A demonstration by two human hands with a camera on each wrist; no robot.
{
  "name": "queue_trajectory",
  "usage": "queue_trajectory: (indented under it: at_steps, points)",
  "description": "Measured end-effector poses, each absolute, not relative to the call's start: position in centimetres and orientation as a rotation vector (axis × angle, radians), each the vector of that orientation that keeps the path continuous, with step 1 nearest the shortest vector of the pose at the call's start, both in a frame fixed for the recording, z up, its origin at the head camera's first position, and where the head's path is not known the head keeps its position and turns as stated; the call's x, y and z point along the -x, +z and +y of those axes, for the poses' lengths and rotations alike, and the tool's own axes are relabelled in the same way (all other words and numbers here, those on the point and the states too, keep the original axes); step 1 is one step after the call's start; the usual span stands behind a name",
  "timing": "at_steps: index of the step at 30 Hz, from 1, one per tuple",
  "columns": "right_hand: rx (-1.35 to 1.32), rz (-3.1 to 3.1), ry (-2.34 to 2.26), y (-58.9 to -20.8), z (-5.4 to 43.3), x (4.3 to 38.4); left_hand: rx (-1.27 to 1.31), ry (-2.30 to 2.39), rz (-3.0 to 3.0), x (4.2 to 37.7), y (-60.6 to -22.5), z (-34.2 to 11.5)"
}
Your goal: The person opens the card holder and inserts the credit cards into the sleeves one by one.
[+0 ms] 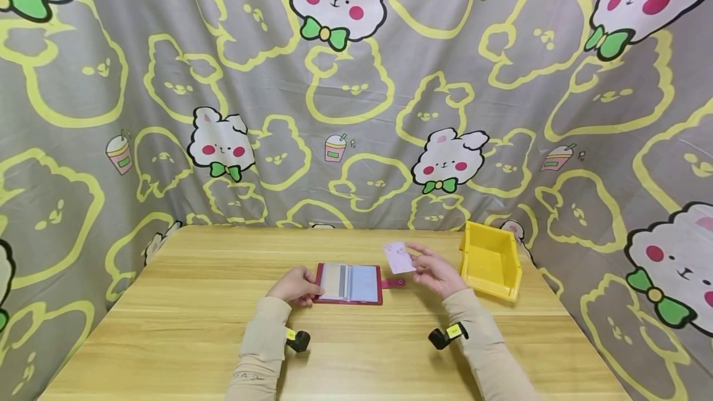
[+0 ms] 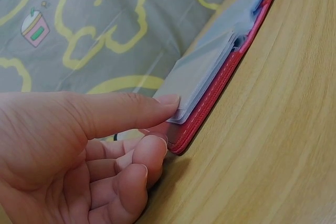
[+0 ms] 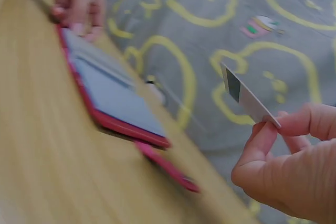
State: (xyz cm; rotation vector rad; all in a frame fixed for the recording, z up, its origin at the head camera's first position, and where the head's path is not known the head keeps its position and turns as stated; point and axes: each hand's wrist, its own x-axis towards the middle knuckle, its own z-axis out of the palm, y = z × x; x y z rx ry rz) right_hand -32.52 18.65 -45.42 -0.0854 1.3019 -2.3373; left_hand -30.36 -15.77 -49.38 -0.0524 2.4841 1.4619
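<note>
A red card holder (image 1: 380, 293) lies spread open on the table, clear plastic sleeves (image 1: 364, 282) showing on both sides. Its strap (image 1: 394, 283) with a snap points right. My left hand (image 1: 294, 287) pinches the holder's left edge, thumb on top of the sleeves and fingers at the rim, as the left wrist view shows. Above and right of the holder, my right hand (image 1: 437, 272) pinches a pale pink card (image 1: 398, 257) by one edge between thumb and fingers. In the right wrist view the back of this card (image 3: 247, 98) carries a dark stripe.
A yellow plastic bin (image 1: 490, 265) stands at the right back of the wooden table (image 1: 184, 302), just beyond my right hand. A grey patterned curtain (image 1: 356, 172) hangs behind the table and along both sides.
</note>
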Motion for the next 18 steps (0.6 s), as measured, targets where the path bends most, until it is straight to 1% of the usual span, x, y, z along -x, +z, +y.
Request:
queue_trajectory:
  at_steps: [8, 18]
  points:
    - [0.091, 1.395, -2.258, -47.8, 13.7, 32.8, 0.064, 1.479, 2.475, 30.4, -49.3, -15.7]
    - [-0.022, 1.697, -2.264, -49.8, 10.0, 33.0, 0.081, 1.485, 2.47, 30.4, -49.5, -15.7]
